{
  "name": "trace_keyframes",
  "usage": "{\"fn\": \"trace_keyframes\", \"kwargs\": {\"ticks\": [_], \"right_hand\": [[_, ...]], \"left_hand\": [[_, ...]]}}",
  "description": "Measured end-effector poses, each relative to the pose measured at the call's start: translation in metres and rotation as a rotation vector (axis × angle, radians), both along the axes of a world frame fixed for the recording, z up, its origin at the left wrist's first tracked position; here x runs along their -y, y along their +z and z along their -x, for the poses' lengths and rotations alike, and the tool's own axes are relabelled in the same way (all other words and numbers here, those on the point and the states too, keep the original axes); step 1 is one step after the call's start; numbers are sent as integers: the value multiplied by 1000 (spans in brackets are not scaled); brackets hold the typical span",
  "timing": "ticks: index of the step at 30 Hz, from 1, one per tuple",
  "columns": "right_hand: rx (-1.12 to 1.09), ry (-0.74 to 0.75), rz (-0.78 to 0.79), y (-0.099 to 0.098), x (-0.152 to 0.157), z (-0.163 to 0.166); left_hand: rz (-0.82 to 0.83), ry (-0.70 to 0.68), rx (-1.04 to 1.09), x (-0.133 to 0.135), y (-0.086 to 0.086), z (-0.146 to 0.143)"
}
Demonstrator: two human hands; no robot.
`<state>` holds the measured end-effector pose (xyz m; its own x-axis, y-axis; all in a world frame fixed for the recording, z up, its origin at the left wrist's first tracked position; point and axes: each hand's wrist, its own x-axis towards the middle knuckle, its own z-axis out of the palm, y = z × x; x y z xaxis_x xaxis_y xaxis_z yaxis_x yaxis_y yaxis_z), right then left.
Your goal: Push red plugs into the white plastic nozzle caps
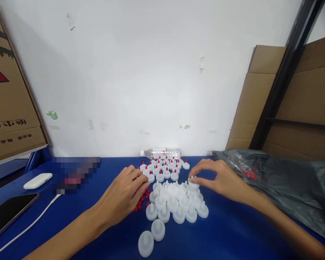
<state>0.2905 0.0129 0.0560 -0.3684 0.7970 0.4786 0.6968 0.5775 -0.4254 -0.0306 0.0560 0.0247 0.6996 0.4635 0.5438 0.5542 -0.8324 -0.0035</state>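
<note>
My right hand pinches a white nozzle cap between thumb and index finger, at the right rim of a heap of similar white nozzle caps. On the other side of the heap, my left hand is closed, its thumb and fingertips together beside a white cap with a red tip. Whatever those fingertips hold is hidden. Small loose red tips lie under and beside the left hand. Behind the heap, several white nozzle caps wearing red tips stand upright in rough rows.
A clear plastic bottle lies against the wall. Two loose white caps rest near the front. At left are a phone, a white case and a cable. Grey plastic sheeting covers the right side; cardboard stands behind it.
</note>
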Motion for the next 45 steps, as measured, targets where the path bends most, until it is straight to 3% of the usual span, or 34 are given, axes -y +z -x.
{"fn": "trace_keyframes", "kwargs": {"ticks": [24,45], "right_hand": [[-100,90,126,-14,-4,7],[-31,60,154,-9,-3,8]], "left_hand": [[19,2,-8,-1,1,-2],[44,8,-6,0,0,-2]]}}
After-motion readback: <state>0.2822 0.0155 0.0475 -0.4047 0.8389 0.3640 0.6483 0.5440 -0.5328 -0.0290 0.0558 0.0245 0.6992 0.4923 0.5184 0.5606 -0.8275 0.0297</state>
